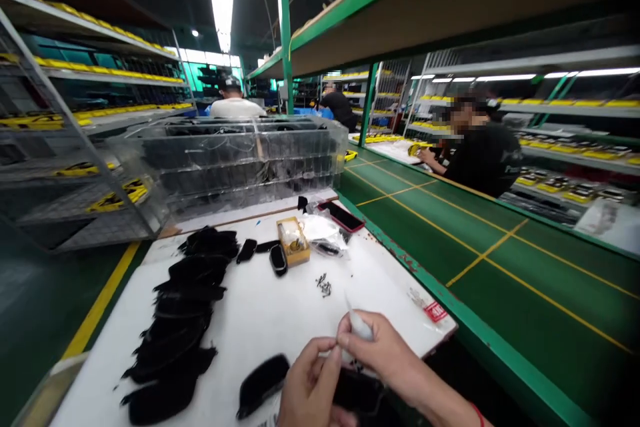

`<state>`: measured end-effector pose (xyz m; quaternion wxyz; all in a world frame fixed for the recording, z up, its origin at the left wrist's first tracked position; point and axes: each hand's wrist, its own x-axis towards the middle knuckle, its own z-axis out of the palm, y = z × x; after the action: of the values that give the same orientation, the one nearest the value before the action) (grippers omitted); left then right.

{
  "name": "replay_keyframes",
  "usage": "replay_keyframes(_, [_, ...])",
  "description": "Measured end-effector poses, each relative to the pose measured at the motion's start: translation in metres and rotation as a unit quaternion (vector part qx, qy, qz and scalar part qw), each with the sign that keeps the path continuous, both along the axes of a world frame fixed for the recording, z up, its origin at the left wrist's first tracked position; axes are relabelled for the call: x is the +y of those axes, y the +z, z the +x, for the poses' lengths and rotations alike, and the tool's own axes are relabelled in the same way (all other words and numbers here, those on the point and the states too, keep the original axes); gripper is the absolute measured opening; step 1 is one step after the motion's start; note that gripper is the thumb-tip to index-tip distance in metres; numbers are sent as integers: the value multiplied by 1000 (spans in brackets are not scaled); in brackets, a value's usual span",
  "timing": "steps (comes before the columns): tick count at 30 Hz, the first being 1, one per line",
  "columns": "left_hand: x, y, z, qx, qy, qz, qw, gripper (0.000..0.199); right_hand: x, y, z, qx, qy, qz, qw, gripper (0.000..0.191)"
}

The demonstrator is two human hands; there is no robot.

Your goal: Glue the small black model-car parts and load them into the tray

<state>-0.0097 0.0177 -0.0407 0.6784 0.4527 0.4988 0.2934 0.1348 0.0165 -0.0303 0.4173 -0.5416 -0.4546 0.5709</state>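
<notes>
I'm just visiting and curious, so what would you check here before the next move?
Right hand has hold of the pale pointed tube: ok
Left hand is close by to help: ok
What the fingertips pinch is identifiable: cannot tell
Small dark pieces are all gathered in the yellow box: not ok, they lie loose
Row of black parts is away from both hands: ok

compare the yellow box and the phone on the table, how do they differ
The yellow box is yellow, while the phone has a dark screen and a red edge. The yellow box has visible side walls; the phone is thin and flat. The yellow box sits nearer the person than the phone. Both rest on the white tabletop.
</notes>
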Motion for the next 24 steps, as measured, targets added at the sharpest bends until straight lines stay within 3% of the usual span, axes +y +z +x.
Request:
replay_keyframes(4, [-6, 26, 2, -14, -17, -14, 1000, 31, -10, 1, 4, 27, 4, -54, 998, 33])
replay_keyframes(8, [-5, 37, -1, -22, -37, -44, 998, 26, -13, 3, 14, 26, 33, -59, 997, 32])
replay_keyframes(13, [-3, 36, -4, -22, -70, -69, 995, 26, -9, 7, 28, -13, 73, -49, 996, 31])
replay_keyframes(18, [-4, 30, -4, 17, -85, -17, 996, 29, -4, 14, 36, -46, 117, -72, 989, 30])
replay_keyframes(24, [-6, 27, -5, 59, -102, 16, 993, 26, -1, 20, 40, -99, 166, -44, 980, 27])
